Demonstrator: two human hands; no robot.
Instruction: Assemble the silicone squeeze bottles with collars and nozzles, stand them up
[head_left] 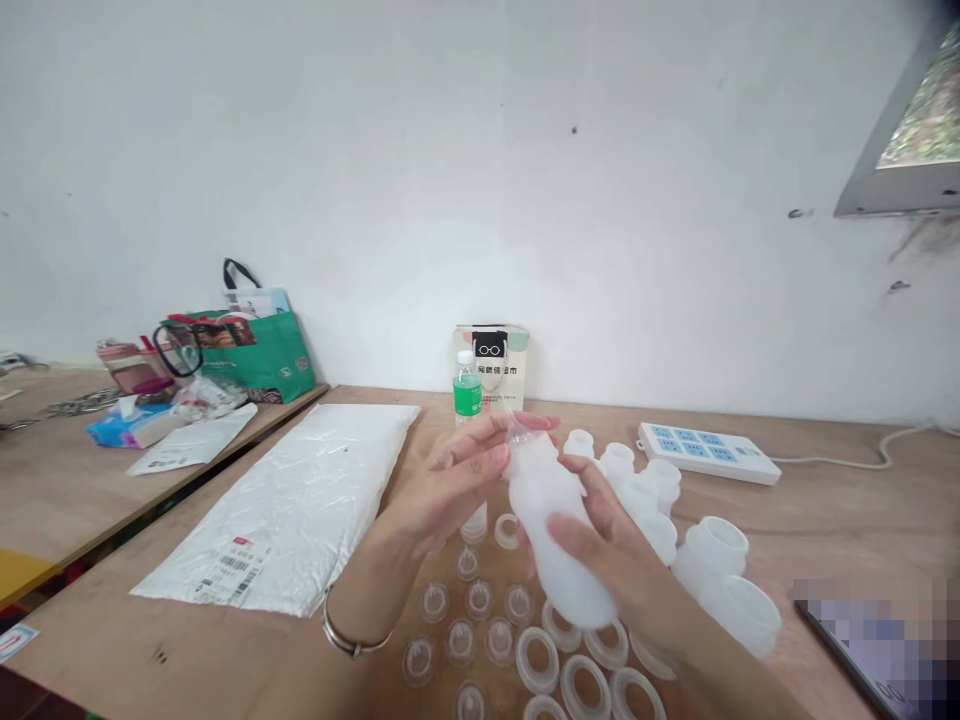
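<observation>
Your right hand [600, 560] is wrapped around the body of a white bottle [559, 540], fingers curled across its front and pressed to the plastic, thumb side hidden behind it. The bottle is held tilted above the table [825, 500], neck pointing up and away from you. Your left hand [457, 480] meets the bottle at its neck: thumb and forefinger pinch a small clear nipple [519, 430] seated on the opening, the other fingers loosely extended beside it. A metal bangle [352, 635] sits on the left wrist.

The surface is a bare wooden table set against a plain white wall [450, 150]. A window frame [907, 130] shows high to the right of the bottle.

Directly below the bottle lie loose clear nipples [457, 640] in rows, and beside them white collar rings [581, 685]. Just right of the bottle stands a cluster of empty white bottles [712, 560], some lying on their sides; these crowd the space under your right forearm. Behind the bottle stand a green-labelled water bottle [467, 388] and a small box [501, 362] against the wall. Left of the bottle lies a flat plastic bag [300, 500]. Right and behind, a power strip [709, 452] with its cord. Far left, on a second table, a green bag [262, 350] and clutter.
</observation>
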